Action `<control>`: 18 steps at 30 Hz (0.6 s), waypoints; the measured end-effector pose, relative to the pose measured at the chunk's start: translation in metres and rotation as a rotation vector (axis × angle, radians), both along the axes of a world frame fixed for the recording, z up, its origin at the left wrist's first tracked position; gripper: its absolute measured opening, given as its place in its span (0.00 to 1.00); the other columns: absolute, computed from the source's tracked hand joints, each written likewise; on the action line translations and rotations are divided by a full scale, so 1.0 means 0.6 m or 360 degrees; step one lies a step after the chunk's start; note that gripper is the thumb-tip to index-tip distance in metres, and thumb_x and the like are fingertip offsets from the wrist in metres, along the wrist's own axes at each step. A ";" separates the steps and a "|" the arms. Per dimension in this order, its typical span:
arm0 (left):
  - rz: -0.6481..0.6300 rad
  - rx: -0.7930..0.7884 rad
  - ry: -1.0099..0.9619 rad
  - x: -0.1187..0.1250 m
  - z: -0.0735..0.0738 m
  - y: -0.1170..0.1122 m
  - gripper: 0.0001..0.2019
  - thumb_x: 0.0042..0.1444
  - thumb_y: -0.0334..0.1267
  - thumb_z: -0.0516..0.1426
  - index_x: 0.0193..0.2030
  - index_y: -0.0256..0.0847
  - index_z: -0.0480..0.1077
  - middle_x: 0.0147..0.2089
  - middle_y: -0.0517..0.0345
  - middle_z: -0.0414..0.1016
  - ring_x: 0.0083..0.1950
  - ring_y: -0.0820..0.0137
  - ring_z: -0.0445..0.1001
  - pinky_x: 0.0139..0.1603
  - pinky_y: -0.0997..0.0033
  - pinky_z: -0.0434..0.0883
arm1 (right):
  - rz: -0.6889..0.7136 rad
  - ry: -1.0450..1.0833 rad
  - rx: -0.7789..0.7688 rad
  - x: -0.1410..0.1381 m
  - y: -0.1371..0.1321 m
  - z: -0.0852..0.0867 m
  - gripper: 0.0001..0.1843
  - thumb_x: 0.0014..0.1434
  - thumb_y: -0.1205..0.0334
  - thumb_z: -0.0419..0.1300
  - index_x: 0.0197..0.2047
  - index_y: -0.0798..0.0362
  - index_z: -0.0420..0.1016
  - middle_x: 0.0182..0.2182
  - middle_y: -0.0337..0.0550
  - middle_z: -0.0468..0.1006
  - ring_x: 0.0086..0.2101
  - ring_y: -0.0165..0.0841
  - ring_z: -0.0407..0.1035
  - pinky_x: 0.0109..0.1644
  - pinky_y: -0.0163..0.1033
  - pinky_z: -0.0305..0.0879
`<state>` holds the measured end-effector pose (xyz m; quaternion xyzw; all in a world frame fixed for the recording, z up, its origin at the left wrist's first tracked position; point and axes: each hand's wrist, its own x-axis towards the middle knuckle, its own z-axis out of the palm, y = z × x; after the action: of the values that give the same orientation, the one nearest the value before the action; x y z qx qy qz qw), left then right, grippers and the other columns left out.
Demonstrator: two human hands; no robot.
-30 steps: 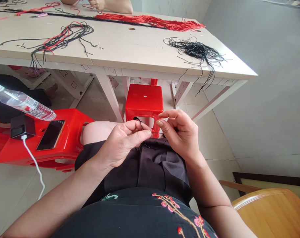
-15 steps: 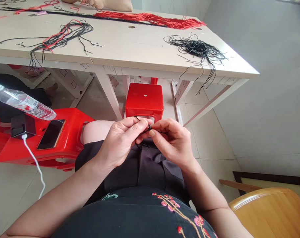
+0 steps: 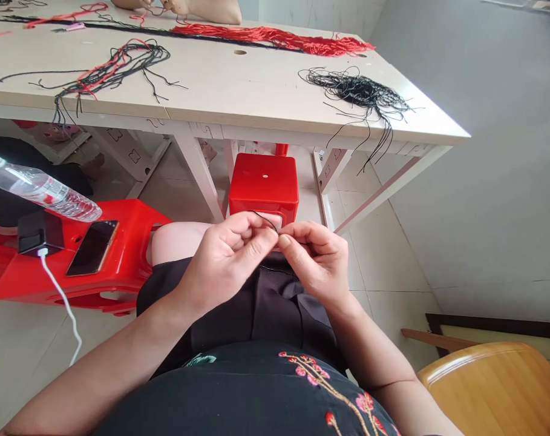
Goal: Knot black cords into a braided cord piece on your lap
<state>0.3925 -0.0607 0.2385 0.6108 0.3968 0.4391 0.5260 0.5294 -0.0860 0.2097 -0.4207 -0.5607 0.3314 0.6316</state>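
Note:
A thin black cord (image 3: 268, 221) runs up from between my fingertips, and most of its length is hidden by my fingers. My left hand (image 3: 227, 257) pinches it between thumb and fingers, above my lap. My right hand (image 3: 315, 263) meets the left at the fingertips and also seems to pinch the cord. Below both hands lies my black skirt (image 3: 275, 306). Further down is my black embroidered top (image 3: 238, 399).
A pale table (image 3: 224, 79) ahead holds red and black cord bundles (image 3: 360, 94). A co-worker's hands (image 3: 179, 6) are at its far side. Under it stands a red stool (image 3: 263, 184). To the left, a red seat (image 3: 115, 278) holds a phone (image 3: 92, 248), charger (image 3: 34, 233) and water bottle (image 3: 43, 197).
My hands have come together, with the right hand moving left until the fingertips meet at the cord. The table and the things around it stay put, shifting only slightly with the view.

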 end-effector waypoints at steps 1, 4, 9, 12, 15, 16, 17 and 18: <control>-0.0034 0.0012 0.0039 0.000 0.002 0.000 0.08 0.50 0.40 0.63 0.34 0.38 0.76 0.34 0.56 0.79 0.33 0.72 0.77 0.37 0.75 0.75 | -0.0029 0.0001 -0.0008 0.001 0.000 0.000 0.03 0.55 0.65 0.60 0.30 0.53 0.73 0.21 0.36 0.75 0.20 0.23 0.66 0.21 0.28 0.63; -0.0034 -0.0004 0.0042 -0.002 0.003 0.001 0.07 0.48 0.38 0.64 0.33 0.38 0.76 0.37 0.55 0.80 0.38 0.69 0.79 0.42 0.73 0.77 | -0.0019 0.0047 -0.0045 0.003 0.002 -0.001 0.04 0.55 0.65 0.60 0.29 0.54 0.73 0.20 0.35 0.73 0.20 0.22 0.63 0.22 0.28 0.61; 0.0038 -0.0090 -0.0043 -0.004 0.001 0.001 0.05 0.48 0.36 0.63 0.33 0.41 0.76 0.34 0.59 0.80 0.36 0.70 0.79 0.41 0.72 0.78 | 0.0060 0.0029 -0.0101 0.006 0.004 -0.002 0.05 0.56 0.65 0.59 0.28 0.54 0.71 0.21 0.34 0.71 0.22 0.22 0.63 0.24 0.28 0.63; 0.0065 -0.0103 -0.0064 -0.002 0.001 0.001 0.05 0.48 0.34 0.63 0.33 0.42 0.76 0.33 0.60 0.80 0.36 0.71 0.79 0.42 0.73 0.78 | 0.0078 0.0026 -0.0102 0.005 0.004 -0.005 0.04 0.56 0.65 0.58 0.30 0.53 0.72 0.22 0.35 0.72 0.23 0.23 0.64 0.26 0.29 0.63; 0.0075 -0.0102 -0.0041 -0.002 -0.001 0.001 0.06 0.48 0.34 0.63 0.35 0.43 0.76 0.35 0.60 0.80 0.38 0.70 0.79 0.43 0.72 0.77 | 0.0077 0.0099 -0.0102 0.002 0.004 -0.008 0.03 0.56 0.64 0.58 0.34 0.53 0.73 0.24 0.36 0.73 0.24 0.24 0.66 0.27 0.30 0.65; 0.0074 -0.0078 -0.0015 -0.002 -0.002 0.001 0.07 0.48 0.34 0.63 0.36 0.44 0.76 0.36 0.60 0.80 0.39 0.70 0.79 0.44 0.72 0.77 | 0.0074 0.0116 -0.0106 0.001 0.004 -0.008 0.03 0.56 0.64 0.59 0.34 0.53 0.73 0.24 0.36 0.74 0.24 0.24 0.66 0.27 0.30 0.66; 0.0081 -0.0037 0.0025 -0.003 -0.003 0.001 0.07 0.48 0.34 0.63 0.36 0.44 0.76 0.37 0.60 0.80 0.39 0.69 0.79 0.44 0.71 0.77 | 0.0071 0.0120 -0.0113 0.001 0.004 -0.008 0.03 0.55 0.62 0.60 0.33 0.53 0.72 0.24 0.37 0.74 0.24 0.24 0.66 0.27 0.31 0.66; 0.0095 0.0015 0.0077 -0.003 -0.004 0.002 0.06 0.48 0.35 0.63 0.35 0.45 0.76 0.37 0.60 0.80 0.40 0.69 0.79 0.44 0.71 0.77 | 0.0067 0.0111 -0.0124 0.001 0.004 -0.008 0.04 0.54 0.61 0.60 0.32 0.53 0.72 0.24 0.37 0.74 0.24 0.25 0.66 0.27 0.31 0.65</control>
<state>0.3906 -0.0597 0.2360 0.6116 0.4255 0.4415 0.5000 0.5298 -0.0837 0.2046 -0.4212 -0.5338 0.3806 0.6267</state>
